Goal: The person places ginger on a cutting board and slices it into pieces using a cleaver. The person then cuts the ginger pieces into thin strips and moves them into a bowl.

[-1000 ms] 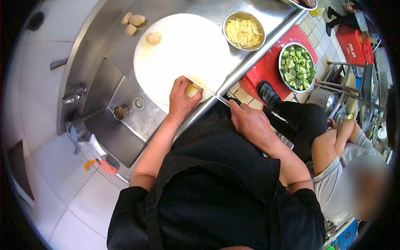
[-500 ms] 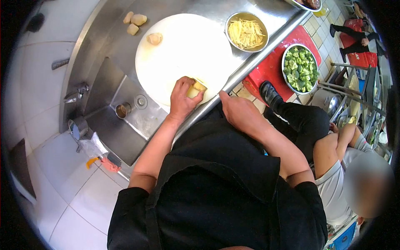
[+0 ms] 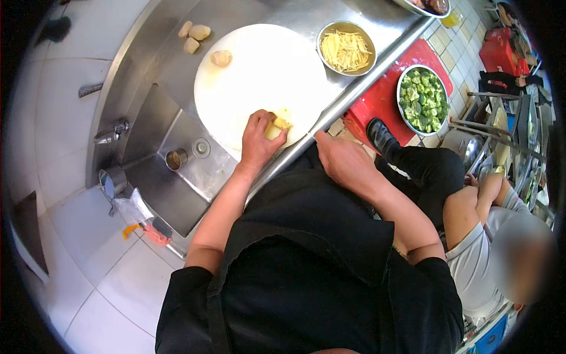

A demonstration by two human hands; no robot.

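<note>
My left hand (image 3: 259, 141) is closed on a peeled yellow piece of ginger (image 3: 282, 123), pressing it on the near part of a round white cutting board (image 3: 259, 76). Close by on the right, my right hand (image 3: 345, 156) is closed at the counter edge around a knife; its blade is almost lost in the glare of the board. Small yellow bits lie beside the held piece. Another peeled lump (image 3: 221, 58) sits at the board's far left. A metal bowl of thin yellow strips (image 3: 345, 51) stands just off the board to the right.
Three pale lumps (image 3: 194, 36) rest on the steel counter. A sink (image 3: 171, 194) with a metal cup (image 3: 175, 159) lies left of the board. Below the counter edge, a bowl of broccoli (image 3: 423, 99) sits on a red surface (image 3: 377, 100). A co-worker (image 3: 471, 236) sits at right.
My right hand has shifted slightly to the right and down. The ginger stays under my left hand. The whole view has tilted a little, and the person in the background has moved.
</note>
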